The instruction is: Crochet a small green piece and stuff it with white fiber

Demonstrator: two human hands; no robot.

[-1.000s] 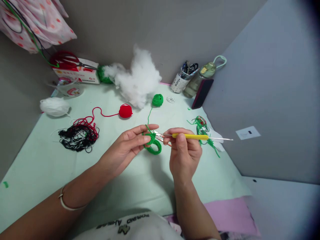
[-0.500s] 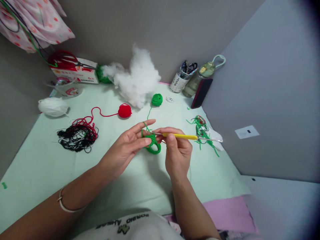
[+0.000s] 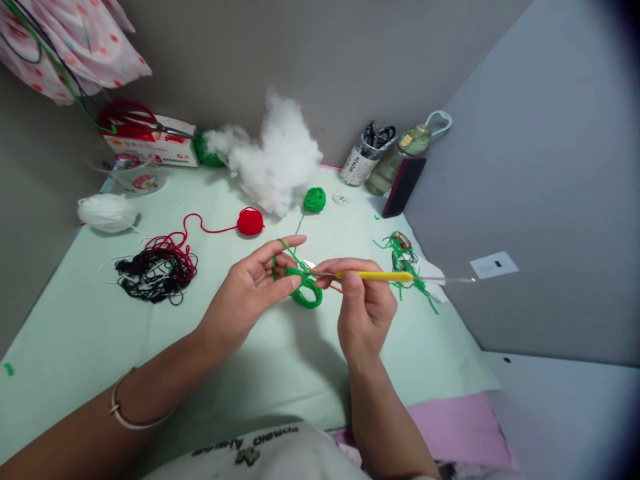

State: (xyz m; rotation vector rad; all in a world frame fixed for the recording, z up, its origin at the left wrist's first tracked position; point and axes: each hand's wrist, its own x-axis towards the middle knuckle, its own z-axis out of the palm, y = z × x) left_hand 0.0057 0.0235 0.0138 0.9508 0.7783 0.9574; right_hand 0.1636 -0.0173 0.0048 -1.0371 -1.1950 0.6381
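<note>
Between thumb and fingers, my left hand (image 3: 255, 287) pinches a green ring-shaped crochet piece (image 3: 309, 295). Green yarn loops over its raised index finger and runs back to a small green yarn ball (image 3: 315, 200). In my right hand (image 3: 367, 310) is a crochet hook with a yellow handle (image 3: 375, 275), gripped like a pen; its metal shaft points left and meets the top of the green piece. The hook's other metal end sticks out to the right. Something thin and whitish shows behind the work, partly hidden by my fingers.
Beyond my hands lie a red yarn ball (image 3: 250, 221), white stuffing (image 3: 280, 160) and a black yarn tangle (image 3: 155, 273). White yarn (image 3: 109, 213) sits at the left. Yarn scraps (image 3: 405, 257), a phone (image 3: 405, 187), a bottle (image 3: 395, 157) and a pen cup (image 3: 361, 160) stand or lie right.
My right hand with the hook has shifted a little to the right, away from my left hand. The left index finger is slightly farther left, and the green piece has turned slightly.
</note>
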